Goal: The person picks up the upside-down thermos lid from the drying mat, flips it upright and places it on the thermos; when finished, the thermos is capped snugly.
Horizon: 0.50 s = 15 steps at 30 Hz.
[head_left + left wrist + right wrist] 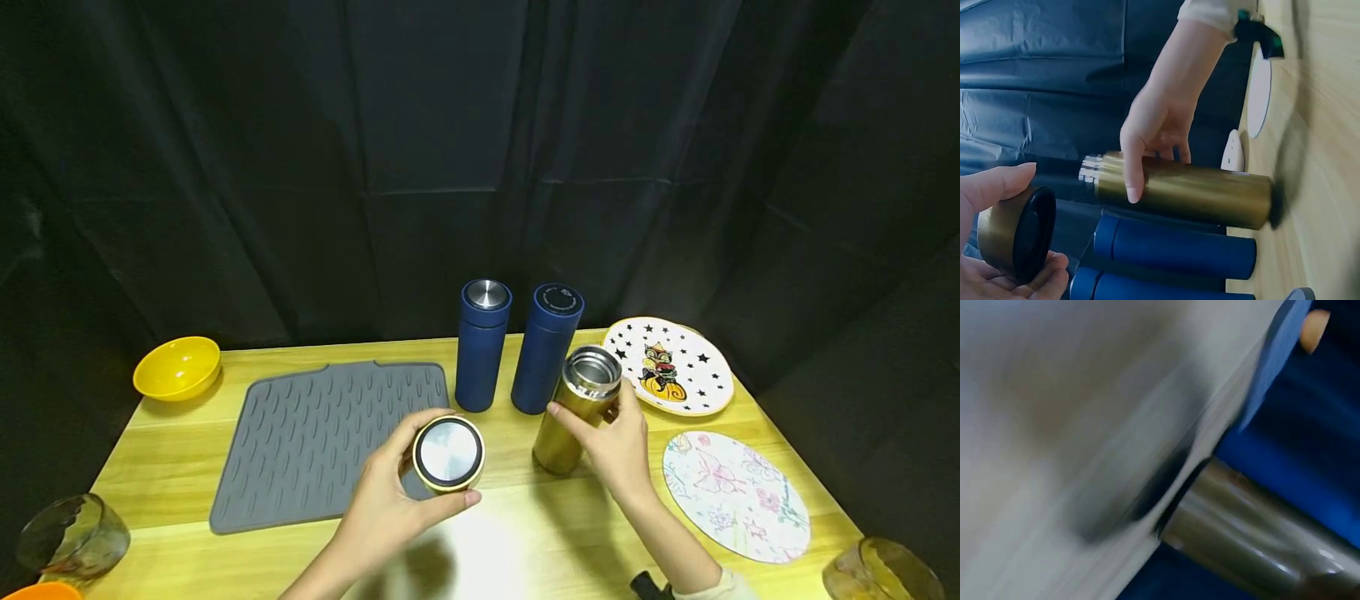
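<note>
My left hand (392, 487) grips a gold flask lid (450, 452) by its sides, silver disc facing up, over the front edge of the grey mat. The left wrist view shows the lid's dark hollow underside. My right hand (617, 442) holds the gold thermos flask (562, 433) near its top, thumb on the near side. The flask is uncapped, showing its steel mouth (592, 367), and leans slightly to the right. In the blurred right wrist view the base of the flask (1229, 519) is close over the table. Lid and flask are well apart.
Two capped blue flasks (481, 358) (546, 358) stand behind the gold one. Left are a grey mat (300, 450), a yellow bowl (178, 368) and a glass (75, 537). Right lie a star-patterned plate (690, 367), a round drawn-on board (738, 496) and another glass (881, 571).
</note>
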### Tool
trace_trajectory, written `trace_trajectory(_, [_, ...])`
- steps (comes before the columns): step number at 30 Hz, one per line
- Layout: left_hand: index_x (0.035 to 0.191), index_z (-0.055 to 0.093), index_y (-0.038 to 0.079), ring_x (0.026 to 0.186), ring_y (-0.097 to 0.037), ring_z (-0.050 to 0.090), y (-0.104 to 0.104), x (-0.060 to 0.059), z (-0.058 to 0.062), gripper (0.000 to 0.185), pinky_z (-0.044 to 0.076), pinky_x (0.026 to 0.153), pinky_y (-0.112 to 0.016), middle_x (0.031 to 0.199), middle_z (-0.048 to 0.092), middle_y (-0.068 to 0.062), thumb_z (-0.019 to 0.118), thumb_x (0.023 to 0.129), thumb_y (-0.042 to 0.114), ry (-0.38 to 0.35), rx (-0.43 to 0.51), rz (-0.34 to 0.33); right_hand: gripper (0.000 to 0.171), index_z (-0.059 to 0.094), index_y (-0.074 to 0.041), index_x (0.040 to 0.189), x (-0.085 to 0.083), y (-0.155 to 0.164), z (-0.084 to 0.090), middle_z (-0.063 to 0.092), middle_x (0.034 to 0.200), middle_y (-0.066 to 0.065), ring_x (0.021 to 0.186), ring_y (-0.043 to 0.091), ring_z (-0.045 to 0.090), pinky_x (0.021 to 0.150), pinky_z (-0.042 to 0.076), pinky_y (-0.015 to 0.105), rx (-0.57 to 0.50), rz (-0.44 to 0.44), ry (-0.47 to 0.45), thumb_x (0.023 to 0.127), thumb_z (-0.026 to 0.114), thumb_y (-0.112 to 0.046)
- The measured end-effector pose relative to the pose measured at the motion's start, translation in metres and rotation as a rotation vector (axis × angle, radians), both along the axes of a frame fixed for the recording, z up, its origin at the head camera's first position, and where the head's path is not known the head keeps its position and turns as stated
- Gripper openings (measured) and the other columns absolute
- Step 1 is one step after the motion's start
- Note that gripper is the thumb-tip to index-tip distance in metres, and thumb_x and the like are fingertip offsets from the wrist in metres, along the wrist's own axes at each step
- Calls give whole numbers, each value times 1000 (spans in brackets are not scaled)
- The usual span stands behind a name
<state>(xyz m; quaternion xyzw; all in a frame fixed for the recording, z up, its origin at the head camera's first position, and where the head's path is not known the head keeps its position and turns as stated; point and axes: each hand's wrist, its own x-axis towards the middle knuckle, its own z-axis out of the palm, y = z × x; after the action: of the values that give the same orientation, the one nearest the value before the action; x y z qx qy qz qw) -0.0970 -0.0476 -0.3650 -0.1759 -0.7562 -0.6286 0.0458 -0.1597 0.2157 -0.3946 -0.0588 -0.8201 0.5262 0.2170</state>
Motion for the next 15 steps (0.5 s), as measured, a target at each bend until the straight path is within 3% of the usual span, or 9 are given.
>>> trace_trajectory(7, [133, 55, 25, 113, -15, 60, 4, 0, 7, 75, 49, 96, -28, 131, 62, 5, 91, 69, 15, 76, 51, -21, 72, 57, -14, 131, 49, -43, 1, 68, 114, 1, 99, 11, 61, 89, 48, 27, 0, 156, -3, 68, 91, -15])
trace_trajectory(15, [133, 54, 26, 115, -15, 59, 18, 0, 14, 72, 46, 100, -33, 127, 64, 8, 90, 71, 18, 62, 80, -61, 71, 56, -22, 131, 70, -65, -14, 65, 119, -11, 106, 8, 59, 93, 45, 29, -27, 261, -15, 69, 90, -12])
